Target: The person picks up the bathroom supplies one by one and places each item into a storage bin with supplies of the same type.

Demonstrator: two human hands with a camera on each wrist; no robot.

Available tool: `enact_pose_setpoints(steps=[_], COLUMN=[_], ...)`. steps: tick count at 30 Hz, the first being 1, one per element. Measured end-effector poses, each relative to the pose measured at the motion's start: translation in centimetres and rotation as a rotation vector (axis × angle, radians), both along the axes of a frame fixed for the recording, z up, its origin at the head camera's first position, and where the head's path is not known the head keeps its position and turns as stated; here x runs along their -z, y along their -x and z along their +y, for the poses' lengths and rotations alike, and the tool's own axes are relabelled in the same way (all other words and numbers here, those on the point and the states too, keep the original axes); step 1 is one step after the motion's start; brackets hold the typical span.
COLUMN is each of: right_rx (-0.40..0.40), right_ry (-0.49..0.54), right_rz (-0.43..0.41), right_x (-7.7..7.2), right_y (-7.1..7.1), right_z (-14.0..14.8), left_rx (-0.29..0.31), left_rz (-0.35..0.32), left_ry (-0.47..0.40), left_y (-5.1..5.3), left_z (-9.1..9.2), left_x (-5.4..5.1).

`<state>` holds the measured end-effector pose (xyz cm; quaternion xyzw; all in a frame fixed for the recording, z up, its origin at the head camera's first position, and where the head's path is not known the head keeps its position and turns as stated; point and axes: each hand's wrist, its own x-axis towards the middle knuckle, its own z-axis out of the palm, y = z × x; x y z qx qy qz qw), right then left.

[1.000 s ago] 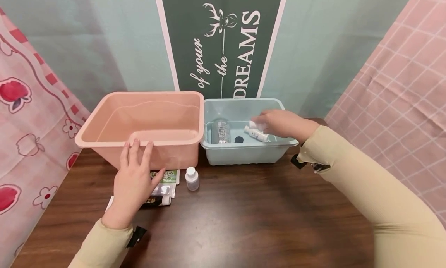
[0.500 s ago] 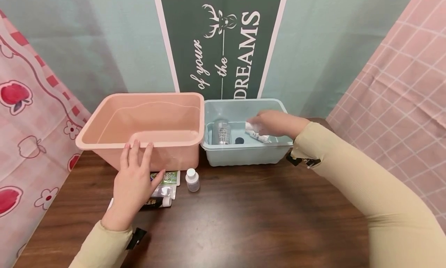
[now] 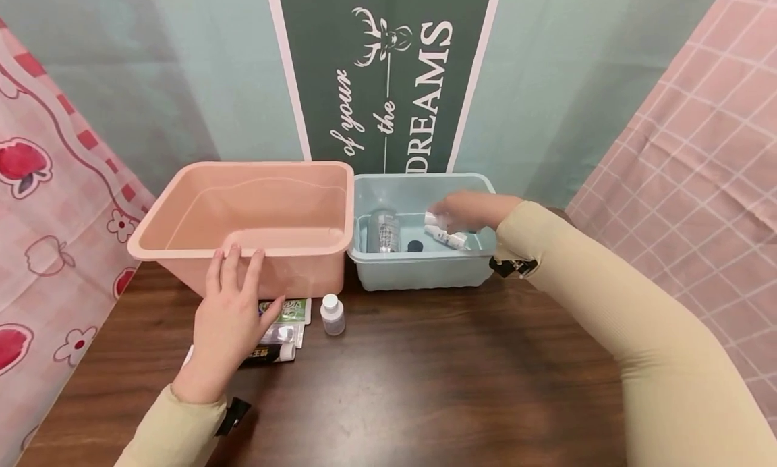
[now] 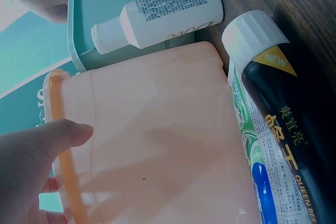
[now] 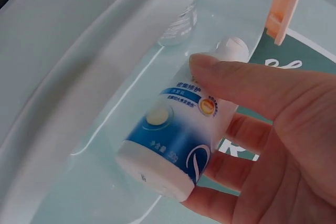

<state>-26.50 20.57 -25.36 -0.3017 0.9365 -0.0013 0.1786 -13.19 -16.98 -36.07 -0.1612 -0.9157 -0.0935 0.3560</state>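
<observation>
Currently, the right hand point(image 3: 466, 210) grips a blue-and-white bottle point(image 5: 170, 124), the thumb laid across its printed face and the fingers behind it, within the right part of the pale blue bin point(image 3: 425, 275). From these views I cannot tell whether the bottle touches the floor of the bin. To the left inside that bin sits a clear bottle point(image 3: 384, 233), with a small dark disc point(image 3: 415, 246) just right of it. On the left stands the larger pink bin point(image 3: 303, 277), right beside the blue one. The left hand point(image 3: 227, 318) rests on it, fingers extended to its near rim and thumb spread apart. On the brown wooden counter point(image 3: 394, 393), a small white bottle point(image 3: 332, 316) stands upright near the pink bin's near right corner. Left of it lie a green packet point(image 3: 295, 310) and, nearer, a black tube point(image 3: 265, 353) with a white cap point(image 3: 287, 351), both partly hidden by the left hand. At the far side hangs a green cloth point(image 3: 540, 69) with white lettering.
</observation>
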Motion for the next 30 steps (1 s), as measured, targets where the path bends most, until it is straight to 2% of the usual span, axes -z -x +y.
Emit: enact_pose_setpoints(steps=[10, 15, 21, 30], right_rx=[0.056, 0.069, 0.124, 0.153], right_ry=[-0.002, -0.029, -0.002, 0.019], right_rz=[-0.015, -0.052, -0.113, -0.137], right_x=[-0.3, -0.1, 0.1, -0.3], right_y=[0.6, 1.4, 2.1, 2.7], right_z=[0.9, 0.6, -0.1, -0.2], left_rx=[0.011, 0.011, 0.004, -0.002], left_rz=[0.014, 0.028, 0.008, -0.011], left_ry=[-0.004, -0.012, -0.003, 0.003], left_y=[0.4, 0.1, -0.2, 0.0], left_z=[0.6, 0.3, -0.2, 0.2], left_x=[-0.3, -0.2, -0.1, -0.1])
